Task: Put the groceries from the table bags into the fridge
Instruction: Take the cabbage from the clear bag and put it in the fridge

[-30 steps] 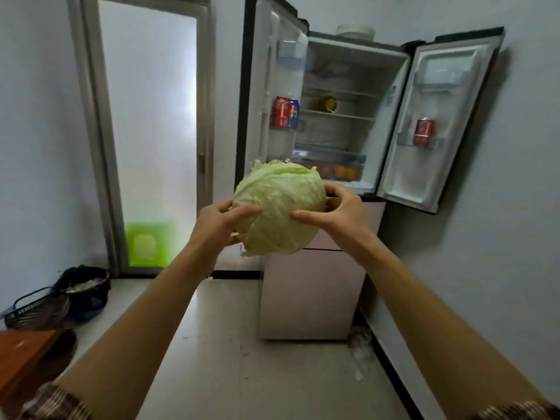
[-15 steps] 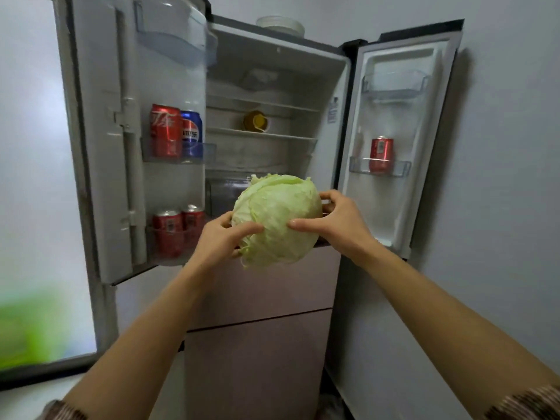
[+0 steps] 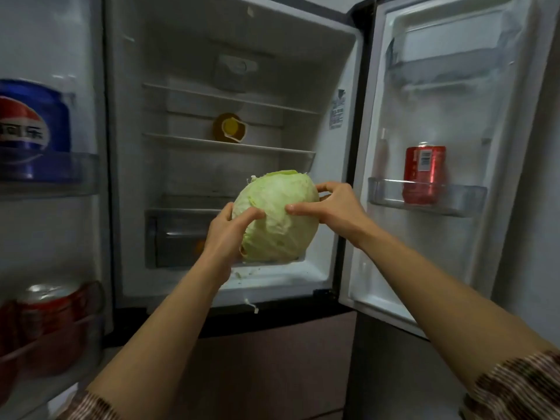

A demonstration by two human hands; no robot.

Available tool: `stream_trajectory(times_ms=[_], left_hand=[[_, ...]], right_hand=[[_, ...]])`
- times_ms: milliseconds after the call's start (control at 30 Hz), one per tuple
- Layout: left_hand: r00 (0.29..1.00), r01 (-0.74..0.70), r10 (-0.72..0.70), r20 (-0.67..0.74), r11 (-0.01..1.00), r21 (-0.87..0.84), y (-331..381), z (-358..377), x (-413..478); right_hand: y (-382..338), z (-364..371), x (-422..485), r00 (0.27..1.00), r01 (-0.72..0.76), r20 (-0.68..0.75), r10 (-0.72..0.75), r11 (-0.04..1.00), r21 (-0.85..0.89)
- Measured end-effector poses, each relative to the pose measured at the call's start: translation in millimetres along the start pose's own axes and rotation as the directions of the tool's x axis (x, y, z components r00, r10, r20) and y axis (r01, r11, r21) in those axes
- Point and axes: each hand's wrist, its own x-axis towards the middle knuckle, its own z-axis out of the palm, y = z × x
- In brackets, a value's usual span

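Item: 1 cabbage [image 3: 278, 216], whole, pale green, held inside the open fridge [image 3: 181, 40] doorway, in front of the crisper drawer [image 3: 181, 234] and below the 2 shelves. Left hand [image 3: 225, 234]: fingers spread and curled round the lower left side, apparently bearing the weight. Right hand [image 3: 336, 207]: fingers spread wide round the upper right side, steadying. A 2-handed hold suits a head this broad, round and loose-leaved; leaf scraps [image 3: 242, 272] lie on the ledge beneath. Door bins: 1 red can [image 3: 424, 174] right, 1 blue can [image 3: 30, 128] left, upright behind retaining rails. Cabbage judged not yet set down.
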Motion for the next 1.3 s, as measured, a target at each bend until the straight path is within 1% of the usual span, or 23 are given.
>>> stream_trajectory(times_ms=[67,133,300,567,700,833,900,1000,1067,1133,1200,1300], left_hand=[[1.0,0.004,-0.005,-0.027,1.0,-0.012,-8.3,11.4,43.0],[0.999,-0.006,0.007,-0.046,1.0,0.021,-14.2,18.0,86.4],[0.997,0.02,-0.014,-0.072,0.996,0.086,-32.8,19.5,188.9],[0.991,0.129,-0.13,0.007,0.986,0.108,-58.0,16.9,332.1],[0.991,0.127,-0.13,0.018,0.986,0.107,-74.7,16.1,396.4],[0.99,0.116,-0.124,0.062,0.986,0.117,-96.3,21.8,454.1],[0.986,0.132,-0.138,0.089,0.988,0.077,-115.9,22.6,483.8],[0.971,0.197,-0.199,0.133,0.98,0.025,-138.9,25.9,507.8],[0.973,0.199,-0.2,0.116,0.98,0.019,-146.7,25.8,512.7],[0.972,0.198,-0.206,0.109,0.976,0.087,-148.1,20.8,516.4],[0.967,0.204,-0.225,0.118,0.964,0.17,-145.9,15.4,515.6],[0.966,0.232,-0.252,0.066,0.947,0.22,-145.6,3.9,515.8]], right_hand=[[14.1,2.5,42.8,1.0,0.023,0.002,-0.023,1.0,-0.001],[26.0,8.6,83.6,0.999,0.04,-0.004,-0.04,0.999,0.02],[58.0,37.2,177.9,0.997,0.003,-0.076,0.005,0.994,0.113],[103.2,75.9,300.5,0.979,-0.055,-0.185,0.09,0.981,0.185],[136.7,94.4,352.7,0.97,-0.054,-0.222,0.094,0.982,0.182],[169.4,113.9,397.1,0.96,-0.051,-0.262,0.101,0.98,0.19],[179.7,120.3,417.3,0.958,-0.053,-0.272,0.089,0.989,0.135],[191.1,125.9,440.8,0.965,-0.07,-0.251,0.074,0.997,0.027],[200.8,129.0,450.3,0.973,-0.035,-0.231,0.025,0.999,-0.041],[203.5,129.5,457.8,0.981,0.009,-0.195,-0.022,0.998,-0.067],[201.4,129.9,464.5,0.99,0.047,-0.129,-0.056,0.996,-0.076],[195.2,139.7,468.4,0.997,0.075,-0.024,-0.079,0.985,-0.154]])
